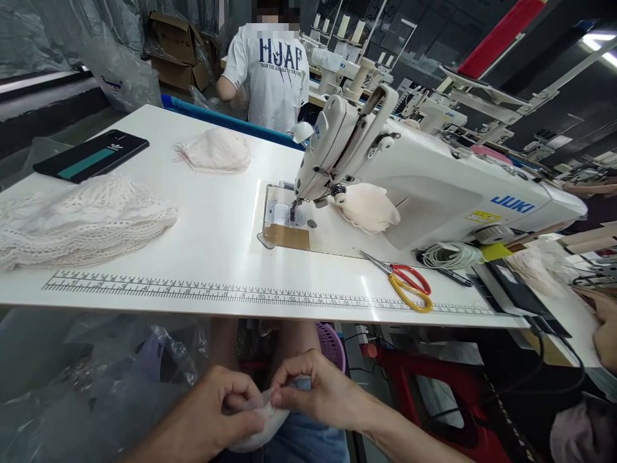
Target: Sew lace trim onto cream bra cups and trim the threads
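Over my lap, below the table's front edge, both hands pinch a piece of white fabric [264,432]. My left hand [219,411] is closed on its left side, thumb and fingers together. From the right, my right hand [315,389] grips the upper edge between thumb and forefinger. The two hands are close together, and much of the cloth is hidden by them. On the table above stands a white sewing machine [434,186], and a cream fabric piece [369,207] lies under its arm.
Scissors [405,283] with red and yellow handles lie near the table's front edge. Lace-edged fabric [81,222], a smaller fabric pile [216,151] and a black case [94,155] rest at left. A coworker [272,71] is beyond the table. A purple basket [331,347] stands below.
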Demonstrator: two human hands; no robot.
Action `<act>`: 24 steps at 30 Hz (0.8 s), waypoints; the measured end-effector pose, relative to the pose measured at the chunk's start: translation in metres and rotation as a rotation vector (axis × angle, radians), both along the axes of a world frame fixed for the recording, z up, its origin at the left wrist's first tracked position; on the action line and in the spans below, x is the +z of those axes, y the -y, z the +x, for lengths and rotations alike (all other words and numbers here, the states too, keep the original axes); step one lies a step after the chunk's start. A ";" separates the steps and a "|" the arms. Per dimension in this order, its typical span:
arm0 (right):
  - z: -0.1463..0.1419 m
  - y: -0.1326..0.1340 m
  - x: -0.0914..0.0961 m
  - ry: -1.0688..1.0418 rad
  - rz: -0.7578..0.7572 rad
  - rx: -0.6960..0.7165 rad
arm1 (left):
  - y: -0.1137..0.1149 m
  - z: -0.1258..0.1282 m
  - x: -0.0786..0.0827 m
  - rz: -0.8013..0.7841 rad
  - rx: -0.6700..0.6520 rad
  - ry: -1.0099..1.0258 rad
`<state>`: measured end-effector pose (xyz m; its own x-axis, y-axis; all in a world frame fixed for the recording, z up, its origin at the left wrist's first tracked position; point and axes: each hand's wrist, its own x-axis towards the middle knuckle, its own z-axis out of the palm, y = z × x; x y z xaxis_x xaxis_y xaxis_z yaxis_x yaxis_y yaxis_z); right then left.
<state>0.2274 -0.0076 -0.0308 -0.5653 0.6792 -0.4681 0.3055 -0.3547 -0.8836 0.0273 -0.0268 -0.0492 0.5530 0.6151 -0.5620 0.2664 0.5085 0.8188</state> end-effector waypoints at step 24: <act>0.001 -0.014 0.001 -0.092 -0.218 -0.035 | -0.005 -0.035 -0.001 -0.032 -0.010 0.041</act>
